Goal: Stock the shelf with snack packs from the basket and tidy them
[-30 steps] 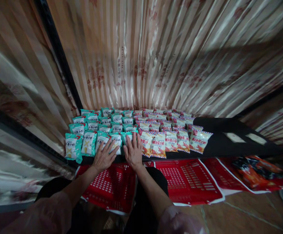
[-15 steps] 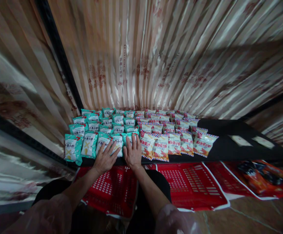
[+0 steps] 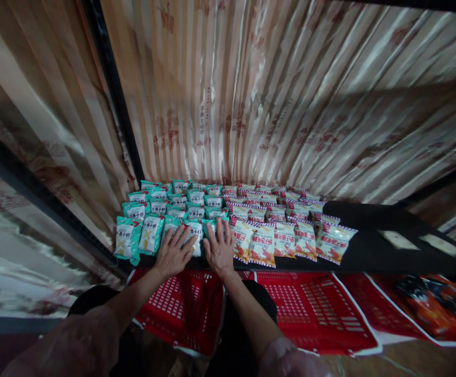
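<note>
Rows of teal-and-white snack bags (image 3: 152,233) stand on a black shelf (image 3: 363,251). Beside them to the right are rows of cream snack bags (image 3: 262,244) with striped edges and red lettering. My left hand (image 3: 173,251) rests with fingers spread against the front row of teal bags, covering parts of two. Flat against the rightmost teal bag in that row lies my right hand (image 3: 220,249), its fingers stretched out and its edge next to the first cream bag. Neither hand grips a bag.
Below the shelf sit red plastic baskets (image 3: 322,309); one on the right holds orange and black packages (image 3: 435,303). Two pale cards (image 3: 398,240) lie on the shelf's right part. A striped curtain (image 3: 228,104) hangs behind, with dark metal posts (image 3: 113,94).
The view has shifted, so the shelf and bags sit slightly lower and farther right. Both hands stay against the front teal bags in nearly the same pose.
</note>
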The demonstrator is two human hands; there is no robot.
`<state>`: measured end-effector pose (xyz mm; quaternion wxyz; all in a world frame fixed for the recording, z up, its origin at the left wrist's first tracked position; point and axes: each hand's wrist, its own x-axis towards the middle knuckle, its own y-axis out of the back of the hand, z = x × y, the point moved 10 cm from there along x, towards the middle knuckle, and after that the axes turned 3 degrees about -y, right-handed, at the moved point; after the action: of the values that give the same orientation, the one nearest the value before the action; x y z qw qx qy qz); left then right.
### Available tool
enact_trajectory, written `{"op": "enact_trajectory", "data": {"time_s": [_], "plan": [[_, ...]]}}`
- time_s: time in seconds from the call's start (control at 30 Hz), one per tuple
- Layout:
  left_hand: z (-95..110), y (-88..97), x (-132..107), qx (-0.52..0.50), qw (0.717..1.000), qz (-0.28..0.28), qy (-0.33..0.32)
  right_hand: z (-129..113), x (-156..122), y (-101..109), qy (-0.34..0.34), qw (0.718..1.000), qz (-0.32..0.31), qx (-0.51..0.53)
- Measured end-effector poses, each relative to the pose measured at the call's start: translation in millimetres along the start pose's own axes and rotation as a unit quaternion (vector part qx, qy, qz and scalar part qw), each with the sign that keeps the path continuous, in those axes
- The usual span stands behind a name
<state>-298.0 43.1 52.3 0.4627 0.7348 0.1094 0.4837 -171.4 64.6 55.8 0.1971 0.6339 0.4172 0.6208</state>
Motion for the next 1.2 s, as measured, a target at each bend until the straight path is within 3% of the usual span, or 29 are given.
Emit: {"op": "enact_trajectory", "data": {"time_s": [0.67,1.03,1.2], "plan": [[-7,-17.2,7,-0.007,0.999,-0.035,0.006,1,3,-16,0.013,1.0,-0.004,0.003],[-8,-4.7,7,-0.005,1.0,-0.018,0.015,-7,3,-8,0.033,0.999,0.006,-0.003],[-20,7.6,2,-0.004,0.999,-0.001,0.049,-14,2,-4,0.046,0.999,0.015,0.009]]}}
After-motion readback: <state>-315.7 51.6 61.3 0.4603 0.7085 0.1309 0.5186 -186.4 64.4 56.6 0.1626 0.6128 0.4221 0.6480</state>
